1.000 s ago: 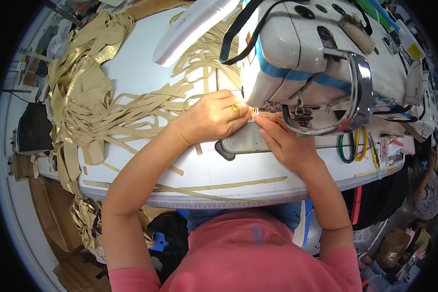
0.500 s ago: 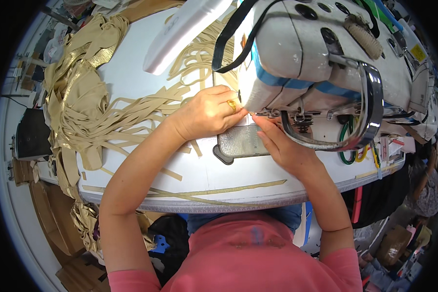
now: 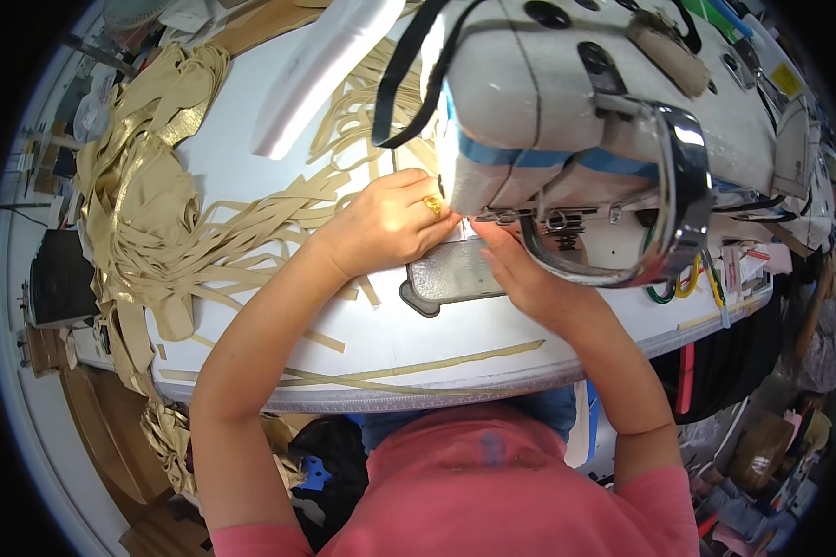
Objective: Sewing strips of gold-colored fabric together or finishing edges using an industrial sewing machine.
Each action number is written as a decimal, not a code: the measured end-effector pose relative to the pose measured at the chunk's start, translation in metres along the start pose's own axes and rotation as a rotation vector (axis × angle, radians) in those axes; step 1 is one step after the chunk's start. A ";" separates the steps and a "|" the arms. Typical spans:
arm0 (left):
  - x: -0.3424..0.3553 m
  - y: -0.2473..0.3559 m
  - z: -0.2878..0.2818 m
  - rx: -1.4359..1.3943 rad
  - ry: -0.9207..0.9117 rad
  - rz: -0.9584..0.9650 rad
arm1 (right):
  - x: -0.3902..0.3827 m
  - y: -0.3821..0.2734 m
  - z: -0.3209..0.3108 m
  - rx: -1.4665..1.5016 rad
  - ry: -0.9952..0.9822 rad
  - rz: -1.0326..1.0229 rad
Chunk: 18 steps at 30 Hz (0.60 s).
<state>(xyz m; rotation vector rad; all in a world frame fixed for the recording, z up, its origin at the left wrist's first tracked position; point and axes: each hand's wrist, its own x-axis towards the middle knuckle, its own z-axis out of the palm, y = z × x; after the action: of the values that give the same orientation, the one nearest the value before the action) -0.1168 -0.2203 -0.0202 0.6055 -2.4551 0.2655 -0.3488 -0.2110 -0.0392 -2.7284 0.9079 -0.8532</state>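
Observation:
A white sewing machine (image 3: 502,93) with blue bands stands right of centre, with a chrome curved guard (image 3: 689,186) on its front. My left hand (image 3: 390,225), a gold ring on one finger, is closed with its fingertips pressed down beside the machine's needle area. My right hand (image 3: 541,283) comes in from the other side, its thumb and index fingertip together close to the left fingertips. Whatever the fingers pinch is too small and covered to name. Under both hands lies the grey metal bed plate (image 3: 460,276).
Tan strips (image 3: 274,213) spread left of my hands, beside a heap of tan and gold material (image 3: 144,176). Two long narrow strips (image 3: 437,365) cross near the table's front edge (image 3: 418,397). A white plastic piece (image 3: 320,70) rises behind; scissors (image 3: 687,278) lie at right.
The view has shifted slightly, so the machine sits a little further left and higher. Both hands keep their place at the machine, fingertips still close together.

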 end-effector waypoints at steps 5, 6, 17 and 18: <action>0.006 0.007 -0.007 0.016 -0.054 -0.089 | 0.002 -0.004 -0.001 -0.025 -0.038 0.054; 0.006 0.006 -0.005 0.023 -0.050 -0.085 | 0.001 -0.004 -0.006 -0.001 -0.238 0.180; 0.004 0.007 0.002 -0.055 -0.011 -0.206 | 0.001 0.023 -0.007 0.315 0.230 0.238; 0.004 0.007 0.002 -0.059 -0.018 -0.218 | 0.002 0.024 -0.009 0.355 0.255 0.285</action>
<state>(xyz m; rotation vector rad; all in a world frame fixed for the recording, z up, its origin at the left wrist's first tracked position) -0.1238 -0.2157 -0.0199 0.8451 -2.3798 0.0998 -0.3644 -0.2312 -0.0379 -2.1628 1.0421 -1.1874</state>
